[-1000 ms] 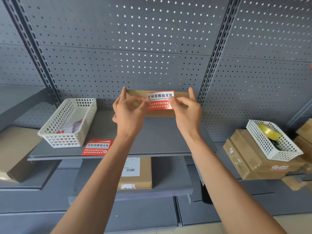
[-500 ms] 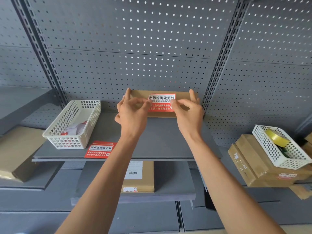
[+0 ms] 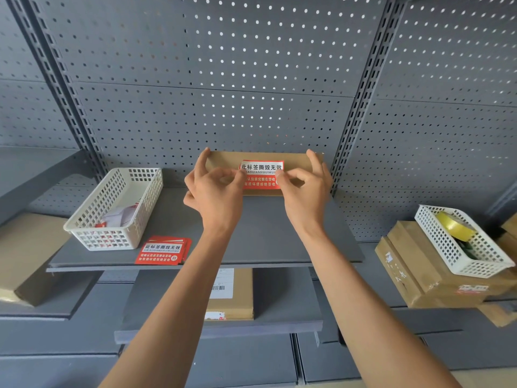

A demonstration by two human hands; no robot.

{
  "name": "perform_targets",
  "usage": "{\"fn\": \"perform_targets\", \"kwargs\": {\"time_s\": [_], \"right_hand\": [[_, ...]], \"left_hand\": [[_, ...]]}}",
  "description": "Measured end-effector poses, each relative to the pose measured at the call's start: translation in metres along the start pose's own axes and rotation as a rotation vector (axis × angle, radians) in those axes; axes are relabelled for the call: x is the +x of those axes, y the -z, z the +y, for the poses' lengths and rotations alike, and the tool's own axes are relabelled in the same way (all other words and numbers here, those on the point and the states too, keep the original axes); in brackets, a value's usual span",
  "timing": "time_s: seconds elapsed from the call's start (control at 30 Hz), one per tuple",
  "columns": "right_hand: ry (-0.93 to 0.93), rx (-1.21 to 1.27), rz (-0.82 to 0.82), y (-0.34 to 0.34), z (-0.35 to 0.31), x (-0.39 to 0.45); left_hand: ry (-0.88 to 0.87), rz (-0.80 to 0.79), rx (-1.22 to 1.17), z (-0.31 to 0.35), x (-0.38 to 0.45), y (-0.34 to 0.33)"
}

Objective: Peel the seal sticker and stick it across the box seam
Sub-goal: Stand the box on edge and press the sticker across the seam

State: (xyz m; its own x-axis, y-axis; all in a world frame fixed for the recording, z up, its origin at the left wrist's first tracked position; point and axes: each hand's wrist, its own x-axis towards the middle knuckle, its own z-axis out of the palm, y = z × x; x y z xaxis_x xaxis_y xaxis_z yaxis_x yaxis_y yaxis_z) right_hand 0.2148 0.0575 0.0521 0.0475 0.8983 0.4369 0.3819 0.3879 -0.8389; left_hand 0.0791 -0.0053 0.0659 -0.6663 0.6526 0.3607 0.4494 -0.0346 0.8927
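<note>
A flat brown cardboard box [image 3: 223, 159] stands at the back of the grey shelf [image 3: 265, 239] against the pegboard. A red and white seal sticker [image 3: 261, 175] lies over the box's front face. My left hand [image 3: 215, 191] pinches the sticker's left edge with thumb and forefinger, its other fingers raised by the box's left end. My right hand [image 3: 306, 189] pinches the sticker's right edge, with fingers up at the box's right end. Whether the sticker touches the cardboard I cannot tell.
A stack of red seal stickers [image 3: 163, 251] lies at the shelf's front left beside a white basket [image 3: 117, 208] of paper scraps. At right, another white basket [image 3: 461, 242] with a yellow tape roll [image 3: 454, 225] sits on stacked boxes [image 3: 419, 273]. A labelled box [image 3: 232, 294] lies on the lower shelf.
Both hands have lowered the sticker slightly against the box face; the sticker's top edge now sits below the box's top edge. The grip is unchanged.
</note>
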Motion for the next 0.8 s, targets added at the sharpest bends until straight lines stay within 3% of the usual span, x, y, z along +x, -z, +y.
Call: {"fn": "perform_targets", "kwargs": {"time_s": [0.8], "right_hand": [[0.019, -0.15, 0.062, -0.01, -0.001, 0.004]], "left_hand": [[-0.008, 0.094, 0.037, -0.003, 0.004, -0.013]]}}
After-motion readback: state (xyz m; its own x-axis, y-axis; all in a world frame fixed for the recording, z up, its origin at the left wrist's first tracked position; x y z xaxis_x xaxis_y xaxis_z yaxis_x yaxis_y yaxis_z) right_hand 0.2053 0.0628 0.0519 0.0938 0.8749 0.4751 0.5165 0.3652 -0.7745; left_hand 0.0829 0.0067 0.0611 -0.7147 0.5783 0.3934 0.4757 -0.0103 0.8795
